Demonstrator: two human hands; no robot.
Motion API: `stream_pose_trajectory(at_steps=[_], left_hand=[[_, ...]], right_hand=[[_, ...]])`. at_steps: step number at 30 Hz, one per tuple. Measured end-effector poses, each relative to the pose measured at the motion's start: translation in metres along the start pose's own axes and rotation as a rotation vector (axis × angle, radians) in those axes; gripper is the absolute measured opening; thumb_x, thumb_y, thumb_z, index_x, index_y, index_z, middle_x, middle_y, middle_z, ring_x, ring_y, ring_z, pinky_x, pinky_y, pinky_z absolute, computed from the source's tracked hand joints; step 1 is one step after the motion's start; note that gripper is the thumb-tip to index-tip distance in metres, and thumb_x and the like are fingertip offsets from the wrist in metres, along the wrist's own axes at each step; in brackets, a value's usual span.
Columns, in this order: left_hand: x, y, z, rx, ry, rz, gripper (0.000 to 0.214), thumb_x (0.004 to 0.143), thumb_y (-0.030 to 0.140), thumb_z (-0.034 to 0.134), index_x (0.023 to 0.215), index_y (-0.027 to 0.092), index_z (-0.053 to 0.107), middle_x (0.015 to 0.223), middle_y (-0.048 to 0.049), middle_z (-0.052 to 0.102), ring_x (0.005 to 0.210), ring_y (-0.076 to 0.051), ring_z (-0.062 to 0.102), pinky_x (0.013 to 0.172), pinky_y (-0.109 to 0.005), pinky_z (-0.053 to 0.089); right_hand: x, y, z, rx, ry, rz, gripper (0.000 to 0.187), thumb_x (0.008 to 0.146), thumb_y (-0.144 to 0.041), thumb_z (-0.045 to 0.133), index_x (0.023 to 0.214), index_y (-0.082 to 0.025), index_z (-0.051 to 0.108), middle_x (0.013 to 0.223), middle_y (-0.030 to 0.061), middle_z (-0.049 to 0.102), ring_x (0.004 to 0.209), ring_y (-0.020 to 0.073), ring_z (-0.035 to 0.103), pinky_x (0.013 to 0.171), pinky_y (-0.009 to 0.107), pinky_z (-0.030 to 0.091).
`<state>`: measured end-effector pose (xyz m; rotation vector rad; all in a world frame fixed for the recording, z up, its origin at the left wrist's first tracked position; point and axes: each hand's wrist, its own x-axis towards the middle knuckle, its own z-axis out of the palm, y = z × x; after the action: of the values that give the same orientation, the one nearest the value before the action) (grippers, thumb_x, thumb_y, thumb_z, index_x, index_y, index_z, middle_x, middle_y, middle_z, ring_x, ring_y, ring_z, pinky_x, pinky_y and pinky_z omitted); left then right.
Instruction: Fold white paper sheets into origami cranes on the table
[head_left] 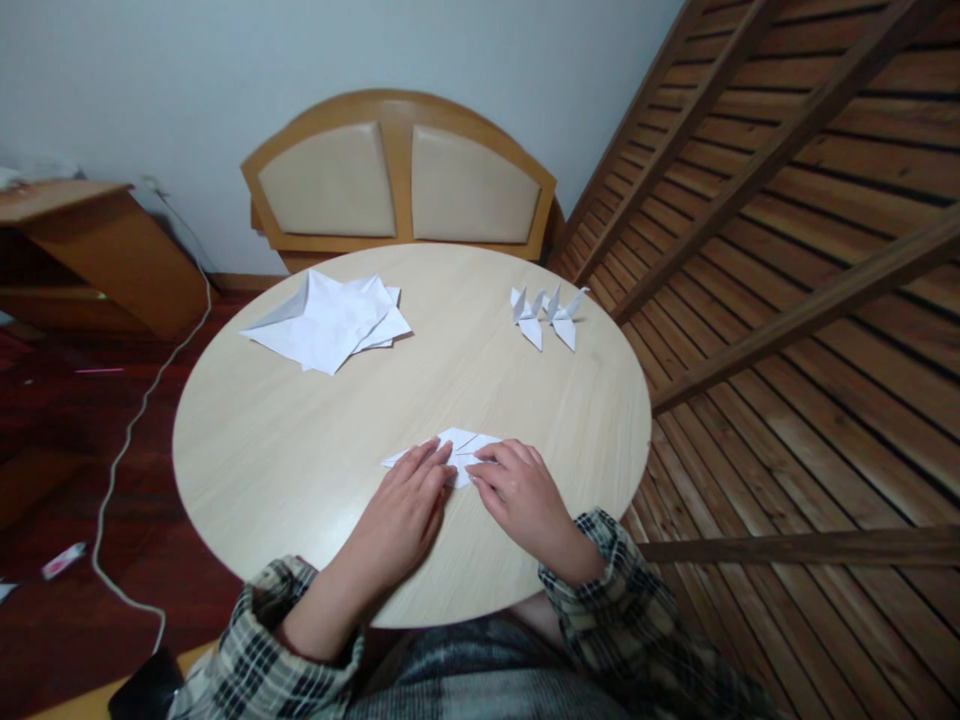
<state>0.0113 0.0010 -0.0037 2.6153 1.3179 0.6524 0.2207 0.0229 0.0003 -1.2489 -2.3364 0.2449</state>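
A small folded piece of white paper [466, 466] lies on the table close in front of me, with creases and pointed ends. My left hand [405, 500] rests over its left part, fingers close together and pressing it down. On the right, my right hand [517, 490] has its thumb and fingers closed at the paper's edge. The fingers hide both sides of the folded paper, while its middle and upper edge show between the hands.
On the round table [300, 460], a stack of white paper sheets [322, 320] lies at the back left. Two folded paper cranes [529, 318] stand at the back right. A chair-like padded headboard [330, 180] stands behind, and a slatted wooden wall [787, 300] leans along the right.
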Motion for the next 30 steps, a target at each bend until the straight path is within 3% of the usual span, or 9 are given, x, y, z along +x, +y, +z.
stream_pose_trajectory(at_steps=[8,13,19,30], left_hand=[[0.0002,0.0002,-0.0022,-0.012,-0.015,0.002,0.023,0.099,0.017,0.046,0.121,0.017,0.054,0.142,-0.0135,0.058,0.135,-0.030,0.048,0.106,-0.056,0.046],[0.0001,0.0025,-0.0037,-0.054,-0.020,0.036,0.024,0.099,0.016,0.045,0.120,0.018,0.057,0.138,-0.0124,0.060,0.131,-0.029,0.052,0.104,-0.054,0.048],[0.0004,0.0041,-0.0049,-0.068,-0.043,0.062,0.026,0.099,0.015,0.046,0.123,0.016,0.056,0.138,-0.0141,0.060,0.131,-0.029,0.051,0.105,-0.054,0.047],[-0.0015,0.0065,-0.0065,-0.118,-0.059,0.054,0.024,0.098,0.014,0.047,0.119,0.018,0.057,0.139,-0.0117,0.059,0.130,-0.027,0.051,0.106,-0.053,0.048]], right_hand=[[0.0008,-0.0021,-0.0021,0.022,0.019,0.018,0.014,0.095,-0.019,0.056,0.098,-0.023,0.070,0.105,0.0044,0.069,0.103,0.0223,0.058,0.091,0.040,0.045],[0.0006,-0.0009,-0.0022,-0.019,0.107,0.128,0.021,0.096,-0.022,0.053,0.112,-0.022,0.066,0.111,0.0077,0.068,0.107,0.0246,0.057,0.093,0.043,0.044],[-0.0009,0.0007,0.0005,-0.108,0.088,0.220,0.028,0.099,-0.026,0.049,0.123,-0.020,0.062,0.115,0.0099,0.067,0.110,0.0272,0.056,0.094,0.045,0.042],[-0.0007,0.0024,0.0045,-0.173,0.111,0.241,0.027,0.100,-0.039,0.047,0.107,-0.019,0.063,0.096,0.0105,0.063,0.094,0.0255,0.060,0.081,0.040,0.047]])
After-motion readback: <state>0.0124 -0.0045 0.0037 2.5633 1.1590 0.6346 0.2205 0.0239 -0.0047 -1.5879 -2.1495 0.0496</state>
